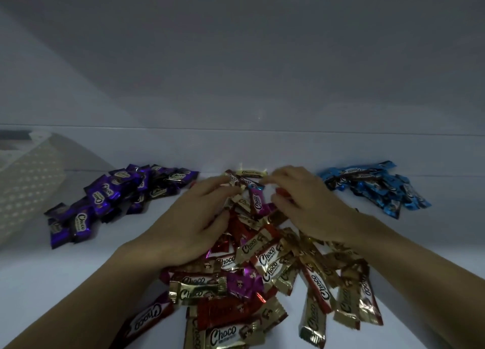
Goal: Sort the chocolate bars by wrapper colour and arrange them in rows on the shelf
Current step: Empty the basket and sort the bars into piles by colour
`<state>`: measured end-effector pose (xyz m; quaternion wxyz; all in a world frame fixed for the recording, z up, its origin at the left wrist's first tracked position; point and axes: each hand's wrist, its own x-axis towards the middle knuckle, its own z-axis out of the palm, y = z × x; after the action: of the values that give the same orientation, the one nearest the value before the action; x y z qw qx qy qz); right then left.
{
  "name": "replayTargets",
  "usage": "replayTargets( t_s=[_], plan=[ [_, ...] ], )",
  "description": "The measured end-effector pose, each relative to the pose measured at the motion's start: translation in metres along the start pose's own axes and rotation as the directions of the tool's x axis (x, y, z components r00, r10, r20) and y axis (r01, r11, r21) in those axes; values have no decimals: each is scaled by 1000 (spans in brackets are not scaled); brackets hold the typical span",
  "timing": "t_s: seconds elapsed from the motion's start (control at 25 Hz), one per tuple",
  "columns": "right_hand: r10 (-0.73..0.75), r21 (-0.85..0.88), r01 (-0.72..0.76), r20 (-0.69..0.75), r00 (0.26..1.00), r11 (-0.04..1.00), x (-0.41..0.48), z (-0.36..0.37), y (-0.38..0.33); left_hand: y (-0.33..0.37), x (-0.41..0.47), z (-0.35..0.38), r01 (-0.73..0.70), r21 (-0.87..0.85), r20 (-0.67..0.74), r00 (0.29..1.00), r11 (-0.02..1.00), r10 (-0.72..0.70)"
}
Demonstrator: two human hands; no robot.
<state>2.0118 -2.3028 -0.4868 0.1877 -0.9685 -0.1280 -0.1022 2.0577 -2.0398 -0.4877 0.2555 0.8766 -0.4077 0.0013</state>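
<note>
Head view: the left hand point(194, 217) lies palm-down on the far end of the mixed pile point(262, 264), its fingers point(225, 187) fairly straight and close together, tips resting on gold and brown wrappers, thumb pressed on red ones. The right hand point(309, 204) arches over the same end, fingers bent down and slightly spread; a red bar point(283, 191) shows between its thumb and fingertips, but whether it is pinched cannot be told. Between the two hands a magenta bar point(256, 200) stands on end, tilted, and just beyond the fingertips a gold bar point(250, 173) lies crosswise at the pile's back edge. The pile, gold, red and magenta jumbled together, runs from the fingers toward the camera, between and under both forearms. Well apart to the left lies a purple pile point(110, 196), well apart to the right a blue pile point(375, 188), all on the white shelf point(52, 283). A pale perforated basket point(26, 186) sits at the far left, near the purple bars. Behind everything rises a plain grey wall point(236, 86). Many wrappers read "Choco" in white script; the smaller print beneath is too small to read.
</note>
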Motion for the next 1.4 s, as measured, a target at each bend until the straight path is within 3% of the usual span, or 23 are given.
replayTargets(
  t_s=[0.12, 0.2, 0.56, 0.72, 0.84, 0.88, 0.96, 1.04, 1.12, 1.4],
  plan=[
    [-9, -25, 12, 113, 994, 1000, 46, 14, -6, -8, 5, 8, 70, 114, 95, 992, 991, -81],
    [-12, -65, 23, 166, 986, 998, 51, 24, -8, -8, 3, 5, 79, 98, 130, 987, 992, -91],
    [-33, 36, 28, 162, 986, 999, -20, -4, -18, 14, -12, -10, -131, 15, 209, 970, 991, 125],
    [8, 140, -35, 189, 982, 989, -38, -18, -20, 22, -12, -18, -110, -159, 147, 980, 981, 133],
    [80, 209, -99, 96, 992, 973, -37, -18, -15, 21, -11, -19, -81, -284, 92, 989, 956, 111],
    [98, 191, -107, 59, 993, 976, -35, -16, -12, 18, -7, -17, -79, -260, 26, 996, 962, 89],
    [110, 106, -116, 56, 992, 988, -30, -11, -9, 6, 12, -14, -49, -54, -40, 998, 997, 46],
    [119, 52, -123, 86, 989, 991, -28, -9, -7, -9, 37, -9, -34, 228, 73, 997, 973, 18],
    [131, 97, -138, 70, 989, 986, -29, -11, -8, -20, 56, -3, -28, 376, 165, 986, 926, -38],
    [233, 293, -168, -202, 951, 941, -30, -15, -5, -23, 92, 4, 80, 332, 15, 996, 940, -90]
  ],
)
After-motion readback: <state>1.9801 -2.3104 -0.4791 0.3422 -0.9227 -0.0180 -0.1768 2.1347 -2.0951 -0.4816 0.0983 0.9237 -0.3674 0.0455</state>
